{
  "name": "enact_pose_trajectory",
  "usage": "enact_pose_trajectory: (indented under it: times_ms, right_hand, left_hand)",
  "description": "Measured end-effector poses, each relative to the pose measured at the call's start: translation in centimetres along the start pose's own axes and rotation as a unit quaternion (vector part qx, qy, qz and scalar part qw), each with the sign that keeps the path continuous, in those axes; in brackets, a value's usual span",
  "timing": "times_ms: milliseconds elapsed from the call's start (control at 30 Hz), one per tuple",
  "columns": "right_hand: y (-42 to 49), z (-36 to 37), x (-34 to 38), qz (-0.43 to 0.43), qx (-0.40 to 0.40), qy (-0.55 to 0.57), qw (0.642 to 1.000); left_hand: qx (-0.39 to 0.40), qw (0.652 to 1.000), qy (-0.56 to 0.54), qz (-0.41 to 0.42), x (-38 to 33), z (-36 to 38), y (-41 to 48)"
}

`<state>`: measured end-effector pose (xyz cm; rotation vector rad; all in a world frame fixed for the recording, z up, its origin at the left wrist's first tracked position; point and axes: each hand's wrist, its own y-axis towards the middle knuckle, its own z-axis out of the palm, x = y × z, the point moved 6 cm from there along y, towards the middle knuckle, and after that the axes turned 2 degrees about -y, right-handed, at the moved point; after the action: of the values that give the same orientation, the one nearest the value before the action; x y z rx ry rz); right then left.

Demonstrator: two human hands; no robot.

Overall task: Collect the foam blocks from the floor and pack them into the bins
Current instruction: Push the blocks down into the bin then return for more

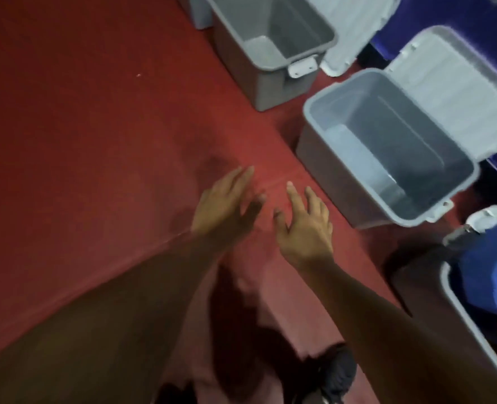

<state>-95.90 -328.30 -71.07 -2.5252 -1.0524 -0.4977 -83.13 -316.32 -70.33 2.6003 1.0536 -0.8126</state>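
Foam blocks point(486, 275) — probably blue mass in bin point(445, 278) right of right grip point(302, 225) — likely light, squashy; take by opposite faces. Left grip point(227, 202), right grip: fingers spread, holding nothing.

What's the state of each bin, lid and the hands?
far bin: open, upright, looks empty.
far lid: tipped back behind it.
middle bin: open, upright, looks empty.
middle lid: tipped back behind it.
near bin: open, blue foam blocks inside.
left hand: open, empty.
right hand: open, empty.
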Motion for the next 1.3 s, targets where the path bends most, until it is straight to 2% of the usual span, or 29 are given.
enact_pose_trajectory:
  times_ms: [133,333,500,700,867,1000,1133,1300]
  right_hand:
    - [-2.8,8.1,15.7,-0.105,0.047,-0.019,0.993]
    - [-9.4,19.0,37.0,-0.241,0.095,-0.063,0.964]
    - [-16.6,25.2,51.3,-0.343,0.068,-0.079,0.933]
    - [-24.1,33.6,64.8,-0.428,0.136,-0.107,0.887]
    - [-28.6,43.0,76.9,-0.484,0.185,-0.125,0.846]
    - [-32.0,50.7,85.6,-0.527,0.203,-0.135,0.814]
    - [-35.6,55.3,92.9,-0.530,0.201,-0.138,0.812]
    - [-38.9,60.8,101.0,-0.528,0.216,-0.160,0.805]
  left_hand:
    - [-0.034,0.991,0.007,-0.130,14.5,-9.5,-8.2]
    - [-0.133,0.960,0.034,-0.246,30.4,-23.0,-21.7]
    - [-0.231,0.906,0.028,-0.352,40.2,-31.7,-33.0]
    - [-0.306,0.835,0.020,-0.456,50.6,-40.0,-45.4]
    - [-0.324,0.778,0.004,-0.539,61.4,-44.6,-52.5]
    - [-0.308,0.767,0.004,-0.562,69.3,-47.8,-56.7]
    - [-0.294,0.753,-0.004,-0.588,75.2,-51.5,-61.5]
    - [-0.291,0.756,0.003,-0.586,83.1,-57.0,-65.6]
